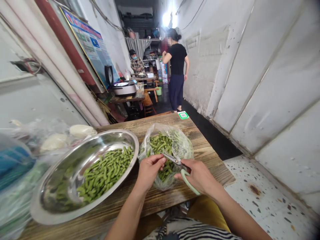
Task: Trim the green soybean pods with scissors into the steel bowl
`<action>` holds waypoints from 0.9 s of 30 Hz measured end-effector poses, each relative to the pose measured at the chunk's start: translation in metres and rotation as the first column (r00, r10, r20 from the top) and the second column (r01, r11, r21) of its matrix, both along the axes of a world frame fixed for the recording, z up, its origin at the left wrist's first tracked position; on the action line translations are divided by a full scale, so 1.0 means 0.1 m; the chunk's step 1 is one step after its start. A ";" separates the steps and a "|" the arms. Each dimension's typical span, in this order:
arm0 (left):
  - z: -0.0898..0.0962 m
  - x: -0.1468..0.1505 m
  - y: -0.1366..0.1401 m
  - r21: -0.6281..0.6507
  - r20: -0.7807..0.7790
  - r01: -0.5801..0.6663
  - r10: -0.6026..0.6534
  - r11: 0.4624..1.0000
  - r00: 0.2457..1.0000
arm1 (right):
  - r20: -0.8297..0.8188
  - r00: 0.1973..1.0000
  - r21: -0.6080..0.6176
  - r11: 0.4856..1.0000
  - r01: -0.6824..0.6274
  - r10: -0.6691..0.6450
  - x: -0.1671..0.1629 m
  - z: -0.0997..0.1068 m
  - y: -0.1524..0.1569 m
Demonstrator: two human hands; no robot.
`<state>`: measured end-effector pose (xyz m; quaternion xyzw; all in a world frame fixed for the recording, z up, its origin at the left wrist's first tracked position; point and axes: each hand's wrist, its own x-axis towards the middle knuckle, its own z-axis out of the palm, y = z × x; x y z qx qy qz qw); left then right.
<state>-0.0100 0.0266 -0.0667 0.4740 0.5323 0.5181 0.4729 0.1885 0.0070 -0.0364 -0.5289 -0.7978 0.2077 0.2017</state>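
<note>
Striped garment [192,228] at my front; scissors [176,161] poised over bagged edamame [161,142]
My right hand [201,174] grips the green handles [186,180]; my left hand [149,169] is pinched together beside the blades [169,156], any content unclear. The plastic bag [183,143] gapes beneath, presumably for easy reach; the steel basin [52,218] holds more pods [106,173] just left. Wood-grain table [207,156], white-walled room [240,66], two people [178,60] beyond

Two hands [149,168] [200,175], one pair of scissors [177,161], one metal basin [75,166], one pod-filled bag [183,143], two other people [178,60] [136,65]
</note>
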 end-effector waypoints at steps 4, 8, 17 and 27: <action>0.01 0.03 -0.02 -0.063 0.091 -0.003 0.009 0.998 0.996 | -0.015 1.000 -0.017 1.000 -0.020 0.020 0.00 -0.06 0.04; 0.06 0.04 -0.04 -0.062 0.349 0.011 0.011 0.998 0.937 | -0.023 0.999 -0.008 1.000 0.028 -0.028 0.01 -0.09 0.06; 0.18 0.08 -0.08 -0.175 0.658 -0.075 0.173 0.982 0.733 | -0.092 0.996 -0.015 1.000 -0.010 0.008 -0.02 -0.10 -0.01; 0.17 0.23 -0.16 -0.227 0.702 -0.077 0.218 0.971 0.678 | -0.099 0.993 0.023 0.998 -0.055 0.057 -0.03 -0.09 0.00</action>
